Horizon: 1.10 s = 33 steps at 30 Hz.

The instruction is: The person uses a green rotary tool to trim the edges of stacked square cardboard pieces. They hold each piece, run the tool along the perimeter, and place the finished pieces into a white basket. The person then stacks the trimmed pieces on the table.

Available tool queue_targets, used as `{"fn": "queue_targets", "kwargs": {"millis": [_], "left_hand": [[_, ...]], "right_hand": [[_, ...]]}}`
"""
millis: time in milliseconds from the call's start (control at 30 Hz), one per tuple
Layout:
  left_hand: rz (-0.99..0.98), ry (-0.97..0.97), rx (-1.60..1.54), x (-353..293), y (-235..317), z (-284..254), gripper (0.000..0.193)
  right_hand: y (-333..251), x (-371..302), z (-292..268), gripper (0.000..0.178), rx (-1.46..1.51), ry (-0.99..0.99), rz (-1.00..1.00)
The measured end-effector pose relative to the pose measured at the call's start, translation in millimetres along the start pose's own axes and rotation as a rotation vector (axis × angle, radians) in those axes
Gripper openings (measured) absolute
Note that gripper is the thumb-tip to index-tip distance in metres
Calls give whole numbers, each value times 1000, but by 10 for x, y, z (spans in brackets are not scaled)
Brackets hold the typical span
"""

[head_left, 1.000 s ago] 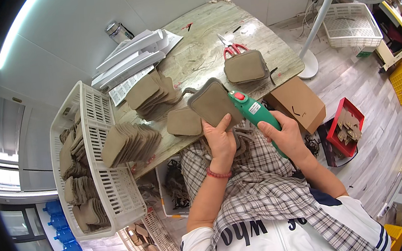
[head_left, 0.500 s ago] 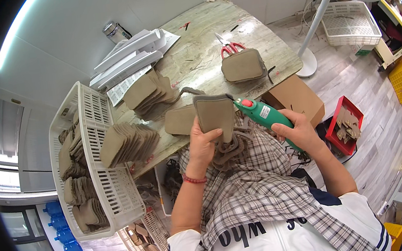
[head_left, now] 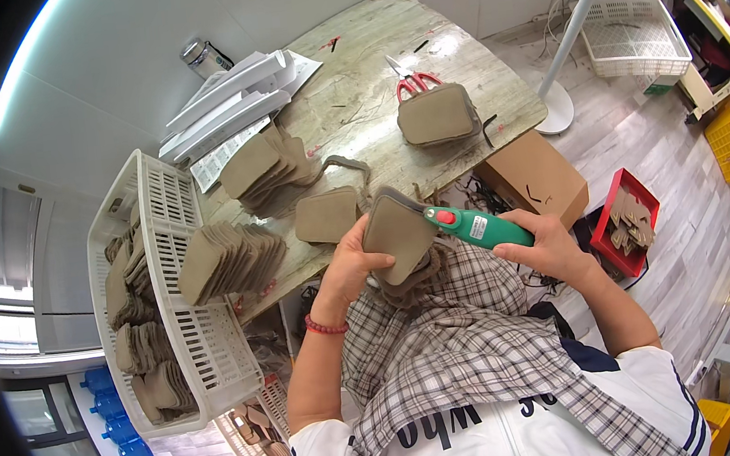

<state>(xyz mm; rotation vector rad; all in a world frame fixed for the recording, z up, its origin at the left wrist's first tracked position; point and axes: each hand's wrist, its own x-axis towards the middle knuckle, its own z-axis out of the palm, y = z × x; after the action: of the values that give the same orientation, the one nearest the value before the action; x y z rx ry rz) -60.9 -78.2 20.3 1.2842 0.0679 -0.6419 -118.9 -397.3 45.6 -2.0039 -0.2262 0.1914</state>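
the left hand (head_left: 353, 263) pinches a tan pad (head_left: 402, 240), thumb on top, fingers mostly hidden beneath; the right hand (head_left: 547, 249) is curled round a green handheld tool (head_left: 491, 229), its head at the pad's upper right edge — this one looks partway worked. brown scraps (head_left: 420, 286) bunch below, over the lap. beyond, fanned stacks (head_left: 230, 258) wait on the table (head_left: 357, 68), more in the white crate (head_left: 157, 277) — which are finished, i cannot tell.

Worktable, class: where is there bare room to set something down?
Bare tabletop lies between the white papers and red-handled scissors, apart from small scraps; another patch runs from the scissors to the right edge. Crowded: the near left, with pad stacks beside the white crate.
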Motion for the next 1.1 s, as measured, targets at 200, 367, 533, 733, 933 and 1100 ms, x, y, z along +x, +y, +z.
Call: {"fn": "queue_targets", "kwargs": {"millis": [200, 367, 533, 733, 933, 1100], "left_hand": [[-51, -45, -1, 6, -96, 57, 73], [-95, -101, 43, -15, -86, 3, 72], [-181, -155, 247, -51, 58, -171, 61], [-64, 8, 368, -96, 202, -313, 31], [98, 224, 73, -91, 54, -384, 16], [90, 232, 22, -84, 37, -384, 18]], "right_hand": [[-35, 29, 140, 44, 129, 5, 112], [-47, 81, 147, 42, 213, -70, 188], [17, 95, 105, 40, 294, -156, 259], [75, 57, 81, 37, 335, -191, 315], [127, 72, 120, 37, 350, -220, 326], [130, 96, 109, 40, 333, -255, 325]]}}
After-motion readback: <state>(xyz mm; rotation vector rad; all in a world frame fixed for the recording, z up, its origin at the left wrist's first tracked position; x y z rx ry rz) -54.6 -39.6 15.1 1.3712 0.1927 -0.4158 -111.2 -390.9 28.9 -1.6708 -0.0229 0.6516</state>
